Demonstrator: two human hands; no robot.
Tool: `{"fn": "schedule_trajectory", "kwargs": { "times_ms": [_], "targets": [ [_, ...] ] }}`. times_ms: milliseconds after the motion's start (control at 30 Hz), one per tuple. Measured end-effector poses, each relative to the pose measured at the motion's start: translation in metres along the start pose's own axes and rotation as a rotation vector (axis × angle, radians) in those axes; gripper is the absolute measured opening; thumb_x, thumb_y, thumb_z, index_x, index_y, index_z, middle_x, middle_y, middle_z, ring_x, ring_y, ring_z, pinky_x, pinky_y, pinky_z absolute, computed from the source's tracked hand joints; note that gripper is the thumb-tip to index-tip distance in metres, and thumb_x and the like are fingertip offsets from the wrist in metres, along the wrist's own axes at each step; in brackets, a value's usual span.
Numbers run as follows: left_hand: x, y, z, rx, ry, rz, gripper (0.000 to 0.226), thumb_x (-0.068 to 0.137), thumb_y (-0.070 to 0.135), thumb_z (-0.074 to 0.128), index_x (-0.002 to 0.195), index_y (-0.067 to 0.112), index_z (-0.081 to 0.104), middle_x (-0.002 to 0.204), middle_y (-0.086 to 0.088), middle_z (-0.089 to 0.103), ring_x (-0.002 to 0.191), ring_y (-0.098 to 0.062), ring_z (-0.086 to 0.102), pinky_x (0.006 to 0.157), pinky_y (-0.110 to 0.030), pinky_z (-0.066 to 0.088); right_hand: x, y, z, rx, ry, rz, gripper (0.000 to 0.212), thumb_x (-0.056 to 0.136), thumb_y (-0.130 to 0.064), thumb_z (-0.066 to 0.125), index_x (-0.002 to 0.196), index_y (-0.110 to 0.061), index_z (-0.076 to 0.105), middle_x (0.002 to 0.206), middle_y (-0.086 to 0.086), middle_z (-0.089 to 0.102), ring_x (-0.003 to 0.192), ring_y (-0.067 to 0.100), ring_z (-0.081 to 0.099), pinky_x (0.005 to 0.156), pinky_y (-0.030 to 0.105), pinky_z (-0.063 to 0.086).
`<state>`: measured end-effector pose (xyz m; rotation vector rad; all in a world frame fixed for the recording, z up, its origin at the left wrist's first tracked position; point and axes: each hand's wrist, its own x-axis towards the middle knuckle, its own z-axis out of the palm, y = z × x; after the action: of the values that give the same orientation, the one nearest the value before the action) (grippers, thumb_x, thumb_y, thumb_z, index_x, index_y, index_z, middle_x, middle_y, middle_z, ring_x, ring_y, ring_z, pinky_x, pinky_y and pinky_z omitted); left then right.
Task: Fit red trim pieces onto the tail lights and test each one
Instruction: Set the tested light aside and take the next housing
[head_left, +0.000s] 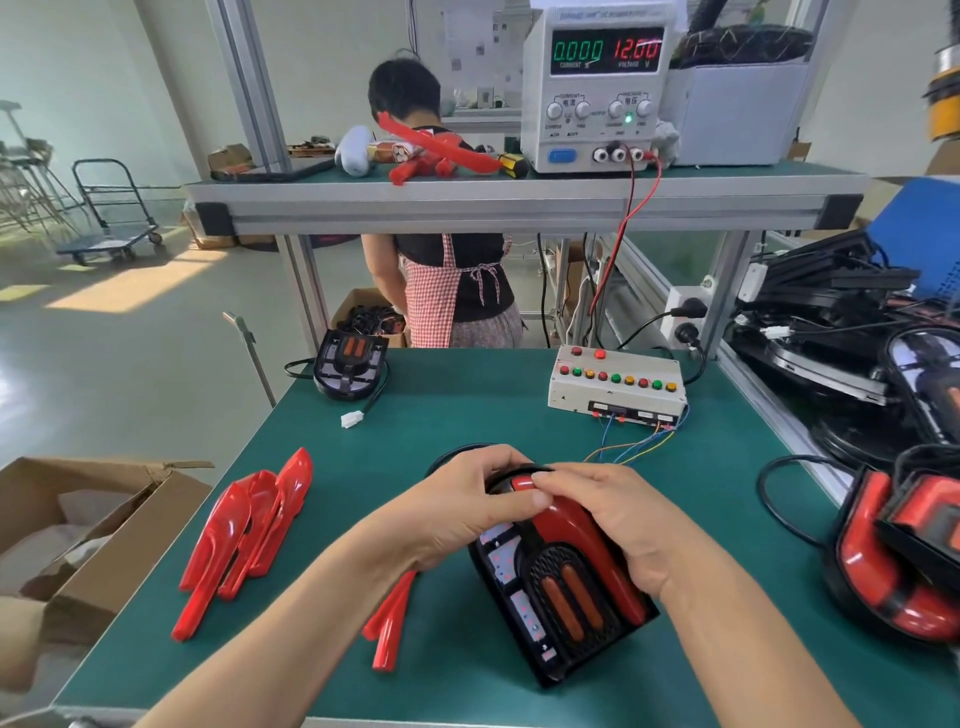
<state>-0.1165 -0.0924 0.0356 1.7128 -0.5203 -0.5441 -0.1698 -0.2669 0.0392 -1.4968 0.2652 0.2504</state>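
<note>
Both my hands were on the tail light (563, 597) at the front-centre of the green bench (467, 405), pressing a red trim piece (587, 540) onto it.

My L hand (467, 512) was curled over the top-left of the housing, fingers bent round the upper rim, thumb tip pushed against the top end of the trim. My R hand (618, 525) was cupped round the right side, fingers curled over the trim's outer curve, fingertips meeting the L thumb near the top. Neither hand was spread; both gripped. The trim ran down the lamp's right edge beside the two amber lenses. Spare red trims (244, 535) lay well apart to my left, w/ one more (389, 623) just under my L wrist. The test box (615, 384) sat further back on the right; the power supply (597, 88) on the shelf read 12.00 V, 0.000 A.
</note>
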Motion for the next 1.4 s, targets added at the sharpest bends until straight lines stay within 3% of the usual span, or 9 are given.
{"fn": "schedule_trajectory", "kwargs": {
  "times_ms": [133, 467, 667, 800, 933, 1000, 1133, 1300, 1400],
  "targets": [
    [0.002, 0.003, 0.003, 0.043, -0.007, 0.022, 0.043, 0.079, 0.027, 0.077, 0.113, 0.004, 0.066, 0.112, -0.022, 0.069, 0.093, -0.015, 0.063, 0.100, -0.045, 0.050, -0.004, -0.003, -0.006, 0.072, -0.044, 0.033, 0.017, 0.091, -0.017, 0.072, 0.101, -0.007, 0.081, 0.094, 0.023, 0.075, 0.076, 0.030, 0.069, 0.067, 0.031, 0.059],
    [0.000, 0.002, 0.002, 0.121, -0.006, 0.047, 0.041, 0.080, 0.035, 0.077, 0.112, 0.010, 0.067, 0.112, -0.017, 0.070, 0.094, -0.012, 0.063, 0.098, -0.047, 0.050, -0.001, 0.000, -0.007, 0.137, -0.057, 0.004, 0.021, 0.084, -0.015, 0.076, 0.101, -0.003, 0.080, 0.096, 0.026, 0.075, 0.072, 0.028, 0.070, 0.066, 0.031, 0.061],
    [0.001, 0.000, 0.003, 0.109, 0.027, 0.036, 0.043, 0.083, 0.039, 0.075, 0.112, 0.009, 0.067, 0.114, -0.020, 0.069, 0.098, -0.022, 0.065, 0.102, -0.054, 0.048, 0.004, 0.006, -0.005, 0.121, -0.039, -0.047, 0.033, 0.070, -0.030, 0.082, 0.095, -0.007, 0.082, 0.089, 0.022, 0.076, 0.071, 0.027, 0.072, 0.067, 0.033, 0.060],
    [0.000, -0.004, -0.001, 0.030, -0.034, -0.010, 0.043, 0.091, 0.039, 0.069, 0.118, 0.004, 0.066, 0.120, -0.020, 0.068, 0.117, -0.035, 0.063, 0.108, -0.053, 0.045, 0.004, 0.020, -0.004, -0.105, 0.057, -0.213, 0.039, 0.081, -0.055, 0.072, 0.093, -0.019, 0.082, 0.090, 0.013, 0.079, 0.078, 0.020, 0.072, 0.077, 0.034, 0.057],
    [0.001, -0.009, -0.007, 0.021, -0.009, -0.035, 0.035, 0.089, 0.018, 0.073, 0.119, 0.004, 0.063, 0.121, -0.018, 0.069, 0.116, -0.030, 0.065, 0.109, -0.049, 0.046, -0.002, 0.028, -0.022, -0.150, -0.075, -0.167, 0.059, 0.095, -0.063, 0.055, 0.105, -0.008, 0.075, 0.105, 0.022, 0.075, 0.088, 0.021, 0.069, 0.089, 0.044, 0.056],
    [0.002, -0.012, -0.009, -0.021, 0.023, -0.042, 0.028, 0.094, 0.005, 0.068, 0.121, 0.000, 0.062, 0.123, -0.021, 0.068, 0.115, -0.032, 0.065, 0.110, -0.051, 0.045, -0.007, 0.034, -0.032, -0.329, -0.089, -0.230, 0.045, 0.097, -0.057, 0.060, 0.107, -0.015, 0.074, 0.105, 0.015, 0.075, 0.089, 0.012, 0.066, 0.093, 0.046, 0.053],
    [0.005, -0.016, -0.009, -0.116, 0.069, -0.035, 0.029, 0.095, 0.000, 0.063, 0.123, -0.004, 0.060, 0.126, -0.026, 0.065, 0.108, -0.028, 0.064, 0.110, -0.053, 0.044, -0.012, 0.050, -0.037, -0.341, -0.057, -0.317, 0.010, 0.096, -0.036, 0.068, 0.096, -0.032, 0.076, 0.085, -0.010, 0.074, 0.079, 0.002, 0.064, 0.075, 0.021, 0.050],
    [0.011, -0.019, -0.002, -0.055, 0.079, 0.010, 0.033, 0.089, 0.003, 0.074, 0.120, 0.000, 0.063, 0.119, -0.022, 0.069, 0.104, -0.024, 0.067, 0.107, -0.050, 0.048, -0.009, 0.066, -0.035, -0.282, 0.049, -0.373, 0.012, 0.098, -0.029, 0.068, 0.101, -0.027, 0.079, 0.093, -0.004, 0.079, 0.084, 0.008, 0.072, 0.079, 0.022, 0.054],
    [0.016, -0.016, 0.000, -0.003, 0.065, 0.034, 0.038, 0.084, 0.015, 0.077, 0.117, 0.002, 0.064, 0.116, -0.021, 0.070, 0.100, -0.022, 0.067, 0.104, -0.050, 0.050, -0.009, 0.070, -0.034, -0.243, 0.080, -0.357, 0.019, 0.094, -0.036, 0.068, 0.104, -0.025, 0.080, 0.096, -0.002, 0.080, 0.088, 0.012, 0.074, 0.084, 0.027, 0.056]
  ]
}}
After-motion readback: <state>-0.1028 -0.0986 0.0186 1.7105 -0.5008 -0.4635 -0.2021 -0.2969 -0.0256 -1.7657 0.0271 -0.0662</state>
